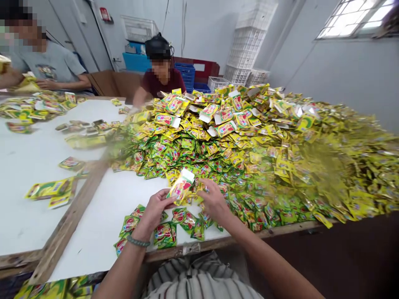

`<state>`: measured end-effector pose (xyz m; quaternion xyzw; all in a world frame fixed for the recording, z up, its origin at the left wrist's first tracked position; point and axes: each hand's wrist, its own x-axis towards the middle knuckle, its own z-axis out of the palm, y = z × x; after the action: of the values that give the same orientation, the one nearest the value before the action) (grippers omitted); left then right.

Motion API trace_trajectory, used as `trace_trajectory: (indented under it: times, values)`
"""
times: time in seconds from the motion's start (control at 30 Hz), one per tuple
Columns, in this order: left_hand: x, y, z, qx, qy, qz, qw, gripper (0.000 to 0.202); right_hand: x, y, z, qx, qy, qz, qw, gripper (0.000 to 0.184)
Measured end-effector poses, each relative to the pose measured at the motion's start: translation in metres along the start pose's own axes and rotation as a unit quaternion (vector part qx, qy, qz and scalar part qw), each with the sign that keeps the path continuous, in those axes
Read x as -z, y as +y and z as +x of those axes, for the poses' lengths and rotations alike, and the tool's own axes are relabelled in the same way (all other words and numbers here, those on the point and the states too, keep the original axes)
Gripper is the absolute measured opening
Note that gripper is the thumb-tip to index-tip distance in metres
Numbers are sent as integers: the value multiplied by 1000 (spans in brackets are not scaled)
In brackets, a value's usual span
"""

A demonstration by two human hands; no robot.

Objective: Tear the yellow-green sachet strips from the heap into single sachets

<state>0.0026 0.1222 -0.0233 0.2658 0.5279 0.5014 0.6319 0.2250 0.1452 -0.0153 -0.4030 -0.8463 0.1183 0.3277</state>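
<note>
My left hand [158, 205] grips a small printed carton box [181, 187], yellow, green and white with a red fruit picture. The box is tilted, and its white flap end points up and away from me. Just right of the box is my right hand [215, 201], its fingers bent together by the carton's side; what they hold, if anything, is hidden. Under and around both hands lie green candy sachets [165, 234] with red pictures. Beyond them rises a large heap of sachets [183, 145], with several cartons [226, 128] on top.
A wooden strip [73, 216] divides the white table [23, 166]. Flat yellow packs [51, 189] lie left of it. Two co-workers sit across, one in a dark red shirt [177, 79], one in a light blue shirt [62, 58]. White crates [249, 45] are stacked behind.
</note>
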Motion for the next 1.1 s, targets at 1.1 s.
trace_trajectory:
  times: [1.1]
  values:
    - [16, -7, -18, -55, -46, 141, 987, 46, 18, -3, 34, -111, -55, 105, 987, 16]
